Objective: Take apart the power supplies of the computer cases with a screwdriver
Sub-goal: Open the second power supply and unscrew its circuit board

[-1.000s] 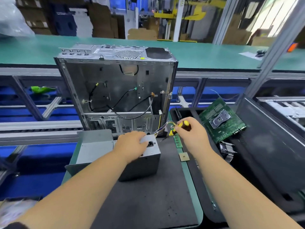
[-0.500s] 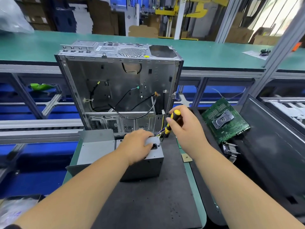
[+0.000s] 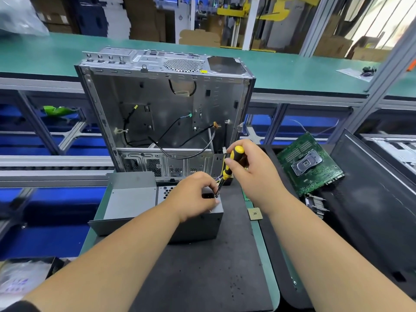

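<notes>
The computer case (image 3: 166,113) is standing open w/ its side off at the back of the black mat (image 3: 202,278). Inside it's looking nearly gutted: just a few loose black cables (image 3: 180,140) hanging, no board, no PSU in the bay. So the pull-out step is reading as done for this case.

The power supply (image 3: 193,224) is sitting out on the mat, just in front of the case, its wire bundle trailing back toward the case's bottom right corner. A grey metal tray/cover (image 3: 126,199) is lying against its left side; can't tell if it's part of the PSU shell or a separate piece.

To the right, a green motherboard (image 3: 308,163) is lying apart from the work, w/ a heatsink (image 3: 315,203) just below it, and a small CPU chip (image 3: 255,214) is resting at the mat's right edge. Prob. stripped parts.

Left hand (image 3: 193,194) is pressing on top of the PSU, fingers curled over its upper face, steadying it. Right hand (image 3: 254,174) is clamped round the yellow/black screwdriver (image 3: 229,167), shaft angled down-left, tip meeting the PSU's top face near the right edge, beside the left fingertips.

Judgement: PSU is out, but the box itself is still closed; screws are only now being worked, so opening it is what's left. No loose screws visible.
</notes>
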`<action>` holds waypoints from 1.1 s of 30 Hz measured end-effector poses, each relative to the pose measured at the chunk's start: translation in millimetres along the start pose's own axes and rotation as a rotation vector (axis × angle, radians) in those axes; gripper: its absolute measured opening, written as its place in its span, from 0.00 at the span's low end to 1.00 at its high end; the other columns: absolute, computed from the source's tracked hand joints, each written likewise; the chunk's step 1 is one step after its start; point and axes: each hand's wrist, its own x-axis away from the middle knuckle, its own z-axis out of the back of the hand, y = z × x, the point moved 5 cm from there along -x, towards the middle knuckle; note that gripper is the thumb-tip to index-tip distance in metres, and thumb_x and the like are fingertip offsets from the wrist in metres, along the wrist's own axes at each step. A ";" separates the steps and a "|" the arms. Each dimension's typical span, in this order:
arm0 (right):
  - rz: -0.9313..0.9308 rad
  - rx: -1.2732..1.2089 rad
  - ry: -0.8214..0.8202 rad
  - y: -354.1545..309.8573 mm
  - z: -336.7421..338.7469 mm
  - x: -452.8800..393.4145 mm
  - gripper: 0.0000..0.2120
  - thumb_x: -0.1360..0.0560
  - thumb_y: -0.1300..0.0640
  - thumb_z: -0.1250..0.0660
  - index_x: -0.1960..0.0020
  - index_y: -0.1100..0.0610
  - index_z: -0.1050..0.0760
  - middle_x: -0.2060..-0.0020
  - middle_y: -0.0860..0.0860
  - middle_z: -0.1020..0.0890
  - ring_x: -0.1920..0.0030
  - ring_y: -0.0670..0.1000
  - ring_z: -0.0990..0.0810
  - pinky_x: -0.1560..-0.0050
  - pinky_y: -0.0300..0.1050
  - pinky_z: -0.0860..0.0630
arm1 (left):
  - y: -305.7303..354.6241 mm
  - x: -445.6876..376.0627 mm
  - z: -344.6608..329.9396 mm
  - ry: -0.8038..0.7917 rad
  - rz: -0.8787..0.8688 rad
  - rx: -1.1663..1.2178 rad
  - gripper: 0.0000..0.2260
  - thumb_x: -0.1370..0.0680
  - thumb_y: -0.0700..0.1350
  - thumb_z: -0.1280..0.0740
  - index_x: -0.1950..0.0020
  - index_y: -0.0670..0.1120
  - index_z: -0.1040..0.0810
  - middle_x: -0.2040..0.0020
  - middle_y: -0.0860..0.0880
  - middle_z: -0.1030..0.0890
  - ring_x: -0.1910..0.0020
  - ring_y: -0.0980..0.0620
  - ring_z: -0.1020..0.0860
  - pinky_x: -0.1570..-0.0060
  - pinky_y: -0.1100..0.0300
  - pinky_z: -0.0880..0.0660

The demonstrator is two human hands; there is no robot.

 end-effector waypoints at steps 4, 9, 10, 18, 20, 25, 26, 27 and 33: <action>-0.009 0.024 -0.033 -0.4 -2.4 -0.9 0.06 0.21 0.55 0.33 0.46 0.48 0.28 0.58 0.42 0.24 0.55 0.43 0.25 0.58 0.30 0.31 | 1.2 -1.4 -0.9 0.003 -0.006 -0.004 0.08 0.30 0.48 0.25 0.58 0.58 0.23 0.47 0.58 0.24 0.43 0.56 0.25 0.42 0.50 0.26; -0.025 0.030 -0.064 -3.1 -2.7 -3.0 0.05 0.21 0.56 0.33 0.47 0.48 0.28 0.60 0.42 0.23 0.58 0.39 0.24 0.60 0.27 0.31 | -0.7 -1.6 -0.9 -0.001 -0.005 -0.002 0.08 0.30 0.49 0.26 0.58 0.59 0.24 0.47 0.58 0.24 0.43 0.55 0.25 0.41 0.49 0.27; -0.032 0.041 -0.084 -3.4 -2.3 -3.5 0.06 0.20 0.56 0.34 0.46 0.48 0.28 0.60 0.42 0.23 0.57 0.38 0.24 0.60 0.26 0.31 | -1.5 -1.7 -1.1 0.001 -0.003 -0.002 0.08 0.31 0.49 0.26 0.58 0.59 0.24 0.47 0.58 0.24 0.43 0.55 0.25 0.41 0.49 0.27; -0.075 0.139 -0.264 -11.2 -3.3 -11.1 0.14 0.20 0.57 0.36 0.39 0.42 0.32 0.56 0.45 0.20 0.57 0.45 0.20 0.56 0.47 0.21 | -2.0 -2.5 -2.7 0.001 -0.005 0.010 0.08 0.30 0.46 0.26 0.58 0.57 0.23 0.47 0.58 0.24 0.44 0.55 0.25 0.43 0.50 0.26; -0.073 0.117 -0.233 -14.1 -3.8 -11.1 0.20 0.21 0.60 0.36 0.35 0.42 0.34 0.55 0.44 0.19 0.56 0.46 0.19 0.54 0.46 0.21 | -1.9 -2.8 -2.9 0.003 -0.004 0.006 0.07 0.30 0.47 0.27 0.58 0.56 0.23 0.48 0.58 0.24 0.44 0.56 0.25 0.42 0.50 0.26; -0.070 0.093 -0.114 -12.5 -6.8 -8.3 0.09 0.20 0.56 0.37 0.44 0.44 0.31 0.57 0.48 0.19 0.57 0.51 0.19 0.55 0.56 0.21 | -0.4 -5.2 -3.1 0.000 0.004 0.016 0.07 0.30 0.46 0.26 0.59 0.56 0.23 0.47 0.58 0.24 0.43 0.56 0.25 0.42 0.51 0.26; -0.057 0.071 -0.074 -13.0 -7.3 -7.6 0.05 0.20 0.54 0.37 0.46 0.45 0.30 0.57 0.48 0.20 0.56 0.52 0.19 0.54 0.57 0.21 | -1.0 -5.3 -2.9 -0.001 0.005 0.019 0.07 0.30 0.46 0.26 0.59 0.56 0.23 0.47 0.58 0.23 0.43 0.56 0.25 0.42 0.51 0.26; -0.045 0.038 -0.030 -13.7 -7.8 -7.4 0.04 0.20 0.52 0.36 0.46 0.46 0.27 0.57 0.47 0.21 0.55 0.53 0.20 0.52 0.58 0.21 | -1.7 -5.4 -2.6 0.000 0.006 0.020 0.08 0.30 0.46 0.26 0.60 0.57 0.23 0.47 0.58 0.23 0.43 0.57 0.25 0.42 0.51 0.26; -0.158 -0.241 0.137 -7.2 -10.3 -3.8 0.11 0.25 0.53 0.27 0.46 0.43 0.24 0.57 0.42 0.20 0.58 0.47 0.18 0.56 0.48 0.18 | -1.6 -4.0 -3.6 0.001 0.008 0.019 0.07 0.30 0.46 0.26 0.60 0.57 0.23 0.48 0.58 0.24 0.43 0.57 0.25 0.41 0.51 0.26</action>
